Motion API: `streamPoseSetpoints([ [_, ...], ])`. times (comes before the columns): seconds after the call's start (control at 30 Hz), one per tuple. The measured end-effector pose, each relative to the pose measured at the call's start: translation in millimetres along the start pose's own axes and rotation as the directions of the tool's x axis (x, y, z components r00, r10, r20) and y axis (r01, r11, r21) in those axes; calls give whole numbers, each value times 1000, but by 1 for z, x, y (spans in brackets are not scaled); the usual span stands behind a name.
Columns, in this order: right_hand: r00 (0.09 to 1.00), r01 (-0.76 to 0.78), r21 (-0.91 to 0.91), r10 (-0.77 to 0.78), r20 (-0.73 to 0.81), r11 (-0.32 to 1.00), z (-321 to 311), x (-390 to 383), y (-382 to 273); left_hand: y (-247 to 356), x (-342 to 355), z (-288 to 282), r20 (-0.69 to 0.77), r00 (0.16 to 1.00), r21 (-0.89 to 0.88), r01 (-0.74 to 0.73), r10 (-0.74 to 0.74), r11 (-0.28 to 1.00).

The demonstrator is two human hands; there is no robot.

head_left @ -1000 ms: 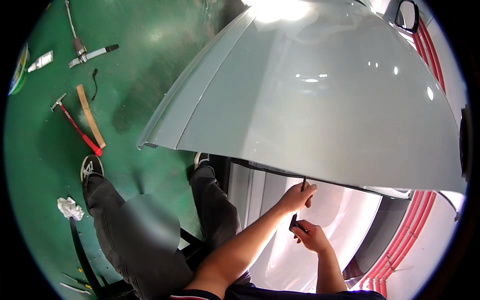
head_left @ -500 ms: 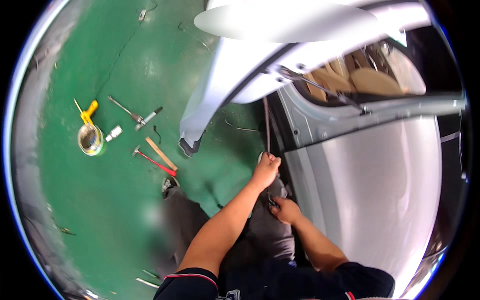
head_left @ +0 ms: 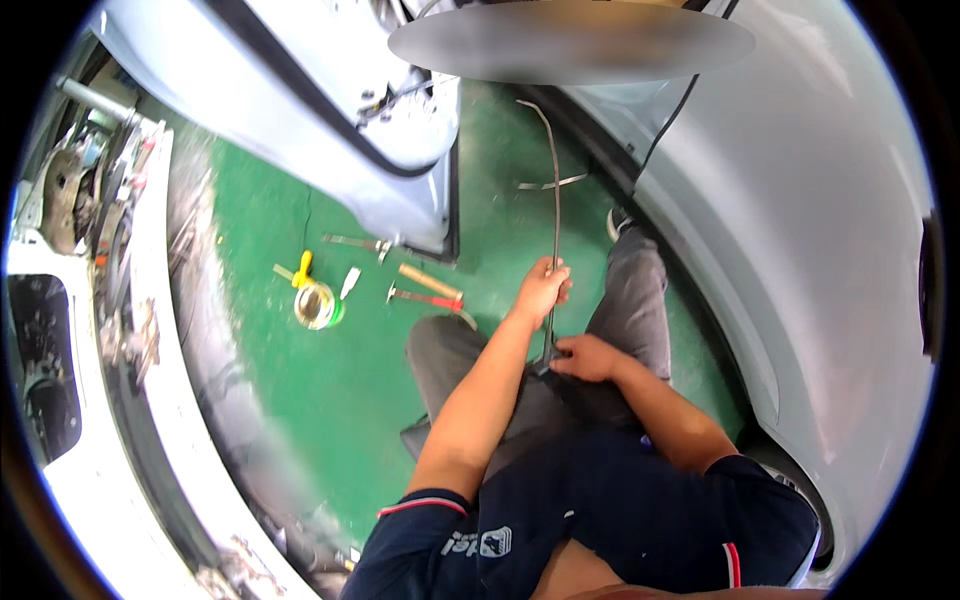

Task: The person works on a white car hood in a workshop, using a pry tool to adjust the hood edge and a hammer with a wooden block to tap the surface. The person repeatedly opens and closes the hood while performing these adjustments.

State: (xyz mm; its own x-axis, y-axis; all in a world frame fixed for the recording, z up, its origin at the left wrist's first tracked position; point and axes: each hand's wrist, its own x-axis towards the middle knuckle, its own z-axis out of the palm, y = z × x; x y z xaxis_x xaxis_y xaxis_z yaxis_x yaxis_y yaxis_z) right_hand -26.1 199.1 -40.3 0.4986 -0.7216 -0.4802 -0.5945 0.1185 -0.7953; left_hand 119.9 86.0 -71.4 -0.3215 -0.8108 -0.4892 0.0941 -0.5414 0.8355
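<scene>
A long, thin metal rod points away from me above the floor, its far tip bent to the left. My left hand is closed round the rod partway along. Just behind it, my right hand closes on the rod's darker near end, above my lap; its fingertips are partly hidden. Past the hands, the rod runs between an open car door on the left and the silver car body on the right.
On the green floor at left are a tin can, a yellow-handled tool, a small white bottle, a wooden stick, a red-handled hammer and a metal tool. Thin strips lie ahead. A white car panel curves along the far left.
My view has swung, and my body is lower with knees bent. The rod, still in both hands, now shows along its whole length with its bent tip over the floor.
</scene>
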Motion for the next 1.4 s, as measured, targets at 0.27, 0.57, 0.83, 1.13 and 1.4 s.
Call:
streamPoseSetpoints([
  [0.27, 956, -294, 647, 222, 194, 703, 0, 66, 7, -102, -103, -92, -452, 884, 468, 120, 121, 876],
  [0.57, 972, -207, -119, 218, 83, 971, 64, 178, 1, -107, -131, -119, -646, 763, -38, -38, 4, 999],
  [0.83, 914, -289, -518, 394, 102, 805, 81, 249, 106, 69, -276, -195, -527, 806, -167, -409, 270, 897],
  [1.13, 951, -72, -240, 139, 275, 968, 155, 267, 4, 226, -459, -121, 101, 86, 751, -660, 991, -19],
  [1.4, 931, 121, -379, 27, 363, 917, 180, 206, -22, 248, -465, -17, 120, -194, 767, -605, 974, -215],
])
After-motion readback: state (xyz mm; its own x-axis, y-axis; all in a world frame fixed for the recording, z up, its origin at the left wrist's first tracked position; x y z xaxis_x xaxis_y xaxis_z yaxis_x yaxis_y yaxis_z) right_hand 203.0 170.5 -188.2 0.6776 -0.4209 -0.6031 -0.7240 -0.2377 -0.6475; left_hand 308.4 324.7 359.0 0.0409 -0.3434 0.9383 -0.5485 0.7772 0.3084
